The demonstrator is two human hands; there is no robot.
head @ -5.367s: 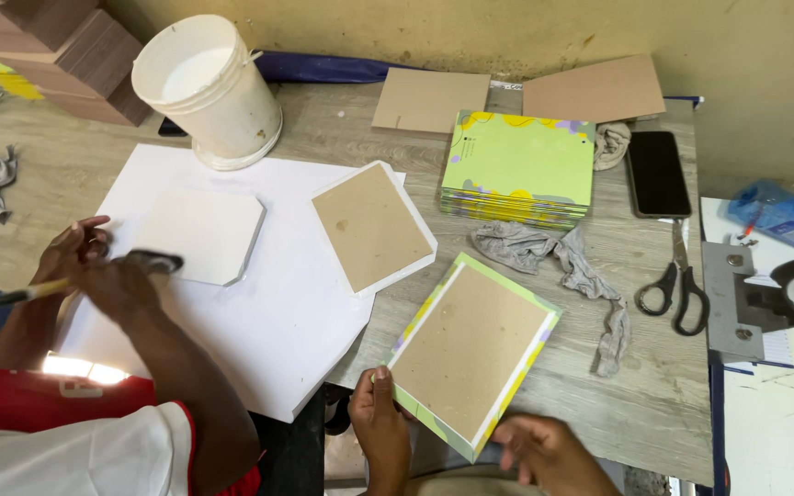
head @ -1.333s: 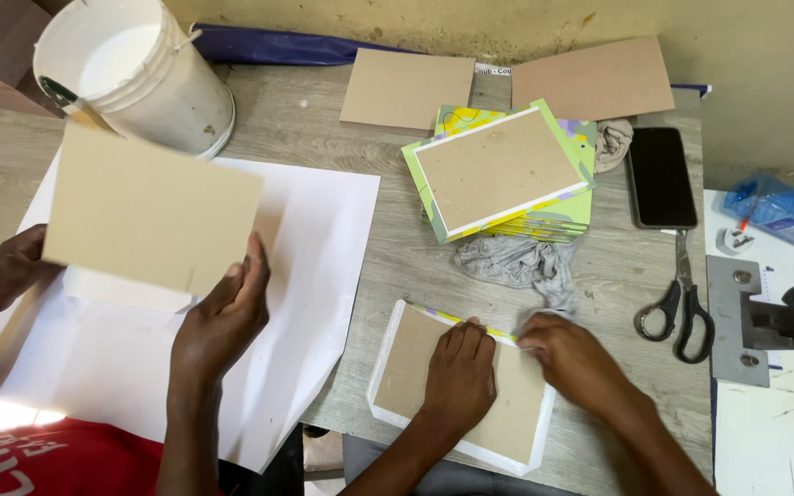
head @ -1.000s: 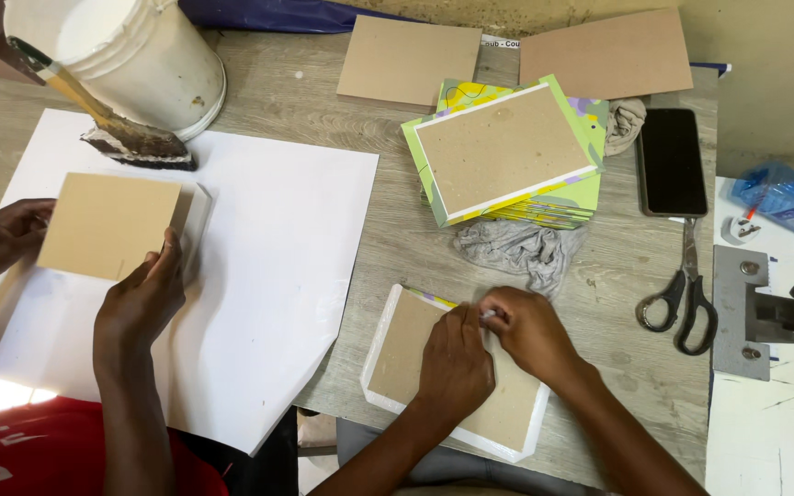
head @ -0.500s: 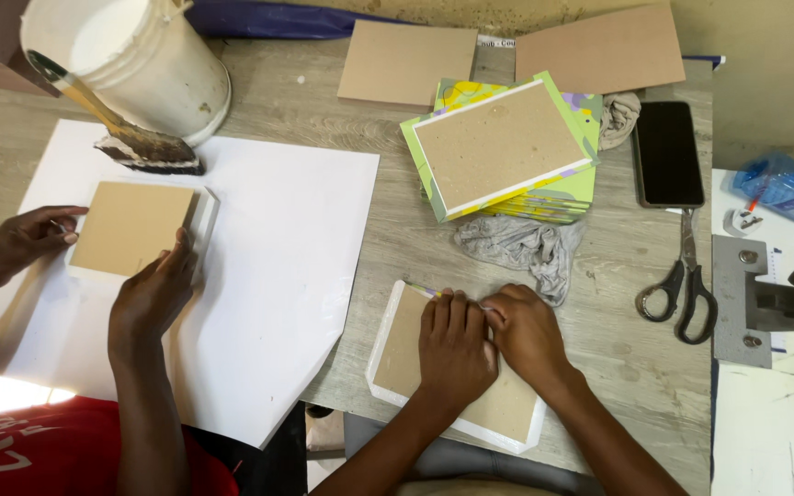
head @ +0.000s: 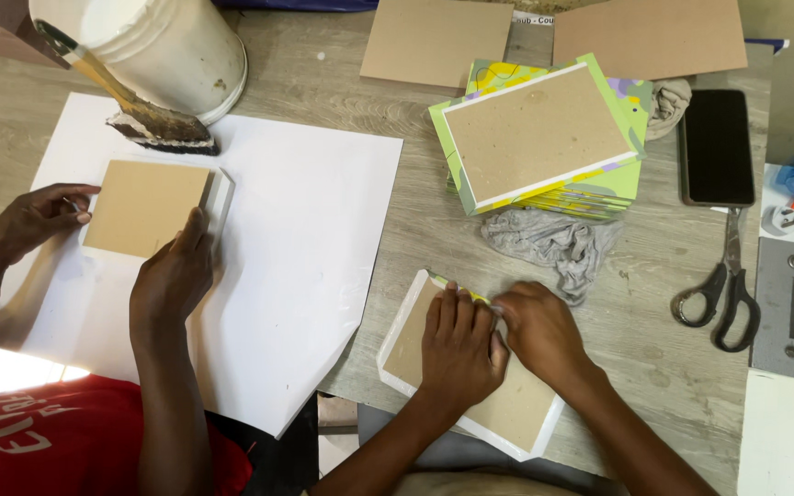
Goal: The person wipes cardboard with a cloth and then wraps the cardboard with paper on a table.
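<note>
Cardboard panel (head: 470,367) with a white border lies flat at the near edge of the worktop (head: 369,239), under both of the wearer's hands. Left hand (head: 457,344) is palm down on the board, fingers (head: 452,308) straight and together, pressing on its upper part. Right hand (head: 539,326) sits just to the right of it, touching, fingers curled and pinched on the board's top edge, where a sliver of yellow-green paper shows at the fingertips. Far corner of the panel pokes out just past the left fingertips; near end overhangs the worktop edge.

Just beyond the right fingers: crumpled grey rag (head: 553,243). Past the rag: stack of green-yellow covered boards (head: 544,138), top one brown face up. Further out: two bare brown boards (head: 438,41). Right of the right hand, apart: black scissors (head: 723,289), black phone (head: 717,147) beyond them.

Left of the left hand: big white sheet (head: 305,248). A co-worker in a red shirt has both hands on another small brown board (head: 144,207) lying on it. Beyond that board: glue brush (head: 140,115) leaning on a white bucket (head: 167,46).
</note>
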